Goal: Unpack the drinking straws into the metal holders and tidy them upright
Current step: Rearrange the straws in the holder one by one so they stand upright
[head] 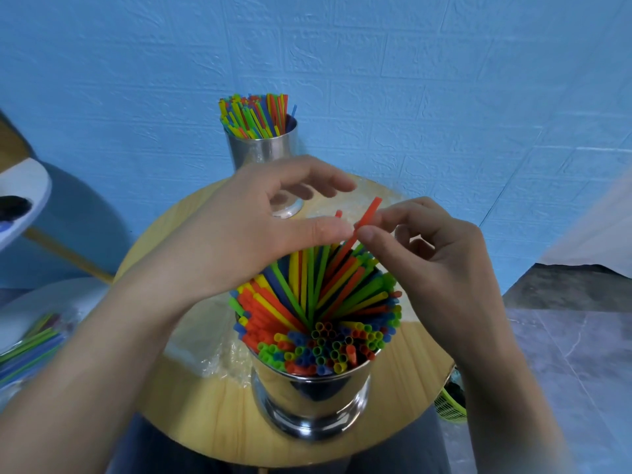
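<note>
Apparently right hand (441, 268) pinches red straw (367, 213) above holder (311, 401).

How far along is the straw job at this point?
Done: the far holder stands packed with upright straws. In hand: the near holder is full but its straws fan out; the right hand pinches an orange straw above them, the left hand beside it. Left: straightening these, plus loose straws at the left edge.

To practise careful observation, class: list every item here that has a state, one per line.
Near shiny metal holder: upright, full; contents fanned out.
Far shiny metal holder: upright, full; contents standing.
Long red plastic straw: tilted, pinched by right hand.
Left hand: open, over the near holder.
Loose coloured straws: lying flat.
</note>
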The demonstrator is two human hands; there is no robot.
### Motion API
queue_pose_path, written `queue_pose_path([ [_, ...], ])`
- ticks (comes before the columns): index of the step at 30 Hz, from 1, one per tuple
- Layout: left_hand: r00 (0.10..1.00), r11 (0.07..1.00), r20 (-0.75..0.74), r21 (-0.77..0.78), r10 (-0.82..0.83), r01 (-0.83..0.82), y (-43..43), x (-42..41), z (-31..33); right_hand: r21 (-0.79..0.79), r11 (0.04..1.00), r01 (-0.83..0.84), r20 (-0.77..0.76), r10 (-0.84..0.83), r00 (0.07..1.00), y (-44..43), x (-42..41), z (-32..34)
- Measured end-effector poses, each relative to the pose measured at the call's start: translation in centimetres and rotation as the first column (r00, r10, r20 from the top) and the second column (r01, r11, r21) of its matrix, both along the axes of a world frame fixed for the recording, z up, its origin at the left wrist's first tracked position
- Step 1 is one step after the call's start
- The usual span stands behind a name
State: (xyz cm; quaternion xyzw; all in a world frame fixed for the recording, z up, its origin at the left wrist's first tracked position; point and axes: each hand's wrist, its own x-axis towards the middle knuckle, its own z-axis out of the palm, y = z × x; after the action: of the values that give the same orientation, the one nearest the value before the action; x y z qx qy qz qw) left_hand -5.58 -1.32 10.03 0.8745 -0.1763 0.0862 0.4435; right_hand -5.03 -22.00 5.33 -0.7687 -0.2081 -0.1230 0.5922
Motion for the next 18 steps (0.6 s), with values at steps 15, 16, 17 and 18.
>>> queue_pose_path([
  [15,0.971,0.596,0.1,-0.801,0.217,-0.05,0.5,-0.1,2.0,-0.049,0.998,-0.044,-0.01,0.044,0.999,-0.1,-0.7,0.2],
  [16,0.974,0.547,0.07,-0.835,0.217,-0.062,0.6,-0.1,2.0,-0.048,0.998,-0.042,-0.003,0.042,0.999,0.0,-0.7,0.2],
  [17,0.977,0.511,0.037,-0.856,0.212,-0.079,0.6,0.0,1.9,-0.027,0.999,-0.037,0.012,0.038,0.999,0.1,-0.7,0.3],
  [18,0.978,0.495,0.003,-0.863,0.207,-0.103,0.6,0.0,1.6,0.016,0.999,-0.031,0.032,0.03,0.999,0.1,-0.8,0.3],
])
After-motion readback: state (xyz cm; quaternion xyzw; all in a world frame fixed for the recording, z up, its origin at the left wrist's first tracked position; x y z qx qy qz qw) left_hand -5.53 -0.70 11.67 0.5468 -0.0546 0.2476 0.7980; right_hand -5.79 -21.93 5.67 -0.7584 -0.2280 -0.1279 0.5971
